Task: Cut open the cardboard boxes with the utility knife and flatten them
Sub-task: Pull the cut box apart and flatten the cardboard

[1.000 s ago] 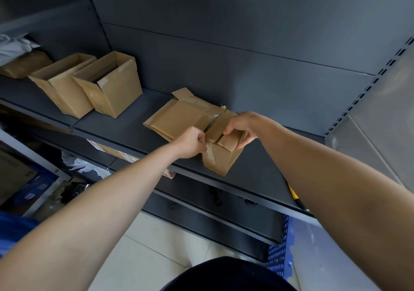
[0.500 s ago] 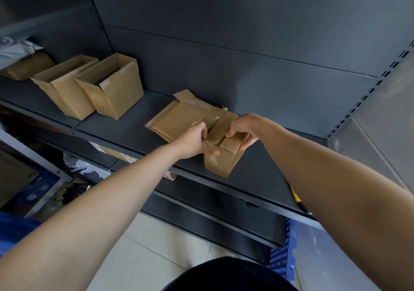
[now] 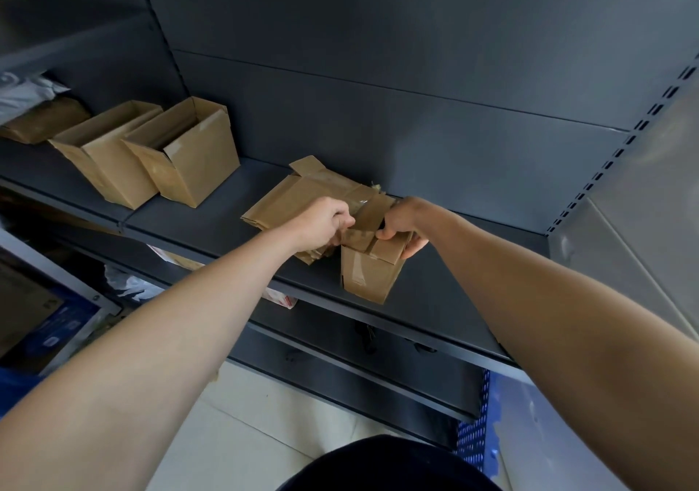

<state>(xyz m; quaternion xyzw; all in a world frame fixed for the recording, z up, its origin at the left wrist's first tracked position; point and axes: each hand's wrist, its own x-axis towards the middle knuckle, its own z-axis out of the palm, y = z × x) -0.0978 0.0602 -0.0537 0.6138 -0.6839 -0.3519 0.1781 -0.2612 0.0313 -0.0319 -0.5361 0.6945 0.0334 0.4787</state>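
A small taped cardboard box [image 3: 368, 277] stands upright at the front edge of the dark shelf [image 3: 212, 222]. My left hand [image 3: 321, 224] pinches its left top flap. My right hand [image 3: 403, 222] grips the right top flap, thumb on the near side. Behind them lies a pile of flattened cardboard [image 3: 302, 195]. Two open upright boxes, one [image 3: 189, 157] beside another [image 3: 106, 154], stand further left on the same shelf. No utility knife can be made out in view.
A wrapped brown parcel [image 3: 45, 120] and white plastic bag [image 3: 26, 89] lie at the shelf's far left. Lower shelves hold packets [image 3: 280, 297] and a blue-printed carton [image 3: 49, 324]. A blue perforated crate [image 3: 472, 430] stands on the tiled floor at right.
Both hands have shifted on the small box's top flaps, and my left hand now pinches the left flap closer to the right hand. The box stays at the shelf edge.
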